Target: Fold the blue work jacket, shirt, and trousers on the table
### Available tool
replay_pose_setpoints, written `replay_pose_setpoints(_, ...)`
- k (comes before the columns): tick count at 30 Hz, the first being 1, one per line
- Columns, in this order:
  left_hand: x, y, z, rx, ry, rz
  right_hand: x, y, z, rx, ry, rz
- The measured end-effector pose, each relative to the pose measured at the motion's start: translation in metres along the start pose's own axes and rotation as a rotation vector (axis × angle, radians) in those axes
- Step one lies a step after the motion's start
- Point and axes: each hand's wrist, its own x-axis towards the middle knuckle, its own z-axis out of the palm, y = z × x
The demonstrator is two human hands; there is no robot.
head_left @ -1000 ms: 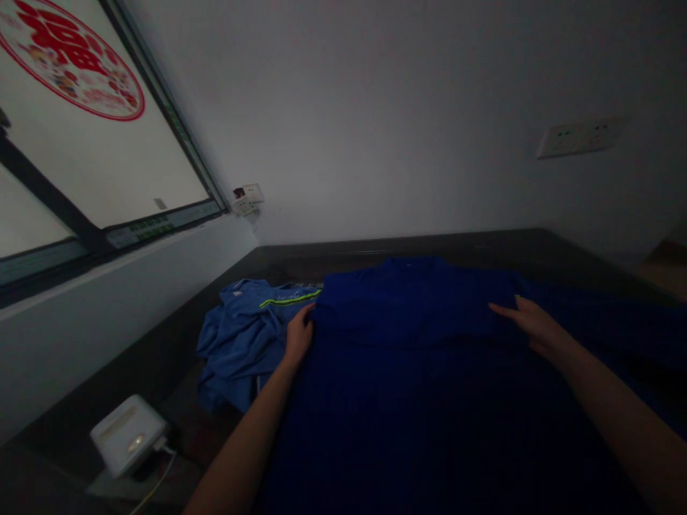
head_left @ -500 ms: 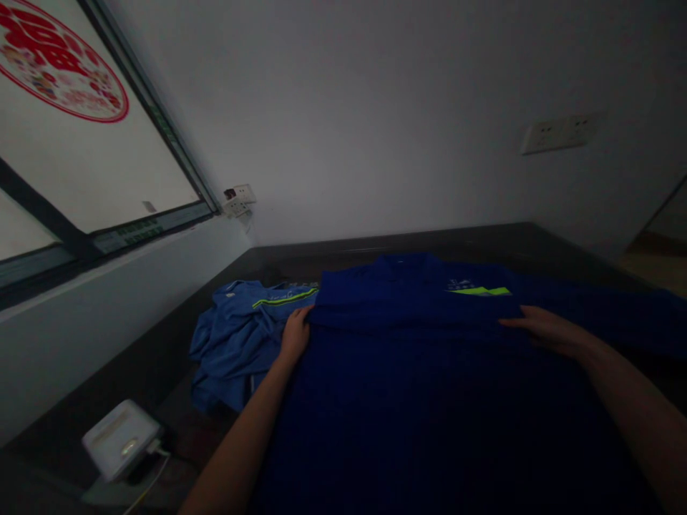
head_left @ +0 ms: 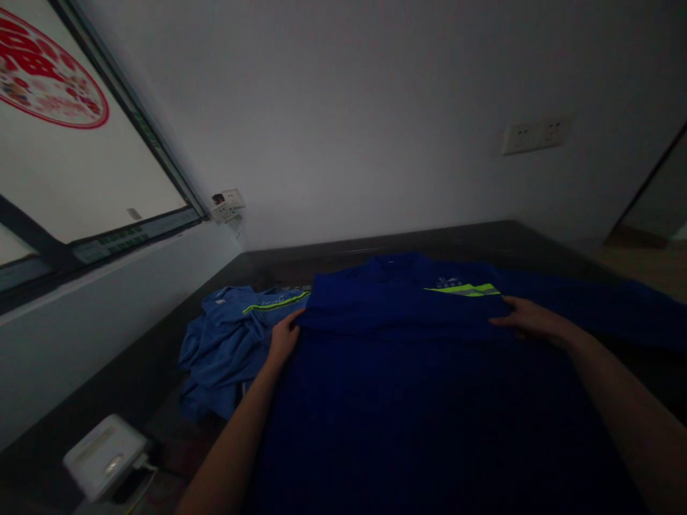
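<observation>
A dark blue work jacket [head_left: 397, 400] with a collar lies spread over the dark surface, with a crosswise fold below the chest. White lettering and a yellow-green and grey stripe mark its chest on the right. My left hand [head_left: 284, 336] is closed on the jacket's left edge at the fold. At the right edge, just below the stripe, my right hand [head_left: 529, 318] pinches the cloth between thumb and fingers. One sleeve stretches away to the right. Beside my left hand, a lighter blue garment [head_left: 225, 350] with a yellow-green stripe lies crumpled.
A white box-shaped device [head_left: 110, 458] with a plugged cable stands at the lower left. The dark tabletop [head_left: 461, 239] meets a pale wall carrying sockets [head_left: 537, 136]. More sockets [head_left: 228, 205] sit in the corner by a window with a red round sticker [head_left: 48, 79].
The view has turned slightly right, so the scene sits further left. More of the chest stripe shows, and my right hand is now close to its right end. Both hands keep hold of the jacket.
</observation>
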Motion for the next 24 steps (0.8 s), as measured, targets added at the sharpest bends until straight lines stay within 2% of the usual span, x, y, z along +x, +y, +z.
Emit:
replay_pose_setpoints(3, 0.001, -0.004, -0.005, -0.101, -0.115, 0.038, 0.006, -0.002, -0.011, -0.167, -0.071, 0.136)
replay_pose_setpoints(4, 0.001, -0.005, -0.006, -0.138, -0.136, 0.045, 0.007, -0.005, -0.015, -0.216, -0.027, 0.100)
replay_pose_setpoints(8, -0.001, -0.004, -0.005, -0.185, -0.129, -0.010, 0.007, -0.021, -0.023, -0.511, 0.261, -0.180)
replay_pose_setpoints(11, 0.000, 0.000, -0.004, -0.215, -0.100, -0.029, 0.004, -0.031, -0.008, -0.617, 0.344, -0.410)
replay_pose_setpoints(13, 0.001, 0.002, -0.004, -0.254, -0.075, -0.051, 0.003, -0.030, 0.012, -0.646, 0.335, -0.536)
replay_pose_setpoints(16, 0.006, 0.001, -0.003, -0.260, -0.019, -0.097, 0.004, -0.014, 0.048, -0.707, 0.225, -0.658)
replay_pose_setpoints(20, 0.008, -0.006, 0.003, -0.162, -0.009, -0.118, 0.007, 0.018, 0.079, -0.840, 0.109, -0.641)
replay_pose_setpoints(24, 0.008, -0.010, 0.003, -0.122, -0.027, -0.025, 0.007, 0.033, 0.081, -0.882, 0.102, -0.610)
